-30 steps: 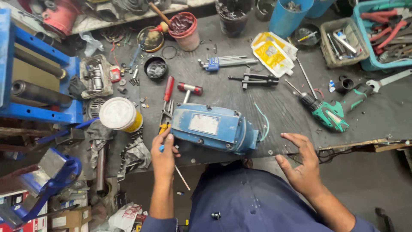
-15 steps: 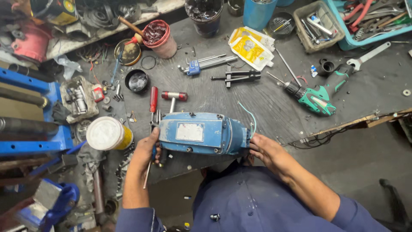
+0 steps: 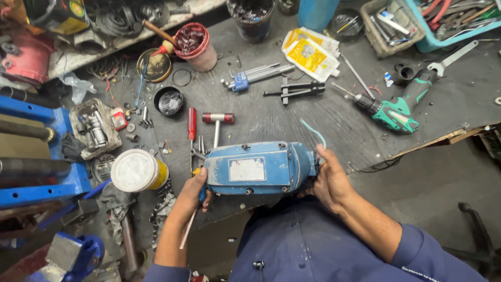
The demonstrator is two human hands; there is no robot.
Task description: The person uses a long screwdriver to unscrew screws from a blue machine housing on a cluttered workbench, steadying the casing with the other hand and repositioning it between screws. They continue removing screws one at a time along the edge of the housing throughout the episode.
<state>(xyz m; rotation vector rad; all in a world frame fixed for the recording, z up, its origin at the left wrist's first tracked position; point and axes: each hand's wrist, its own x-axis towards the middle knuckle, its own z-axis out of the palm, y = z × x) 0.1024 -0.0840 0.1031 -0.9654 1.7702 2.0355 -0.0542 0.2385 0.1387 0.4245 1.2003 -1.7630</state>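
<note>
A blue motor housing [image 3: 258, 168] with a pale label plate lies on its side at the near edge of the dark workbench [image 3: 271, 117]. My left hand [image 3: 190, 193] grips its left end. My right hand [image 3: 329, 180] is wrapped around its right end, where a thin green wire [image 3: 313, 130] curls out. The body sits between both hands, close against my blue shirt. Just behind it lie a red-handled screwdriver [image 3: 192, 123] and a small red-headed hammer [image 3: 217, 121].
A white-lidded yellow can [image 3: 136, 170] stands left of the motor. A green cordless drill [image 3: 392, 111], a black puller [image 3: 294, 90], blue hex keys [image 3: 250, 77], yellow pouches [image 3: 310, 52], a red tub [image 3: 194, 46] and parts bins lie farther back. A blue press frame [image 3: 36, 151] fills the left.
My right hand came off the bench edge and closed on the motor's right end. The motor has drawn nearer to my body, and the view has shifted downward and closer.
</note>
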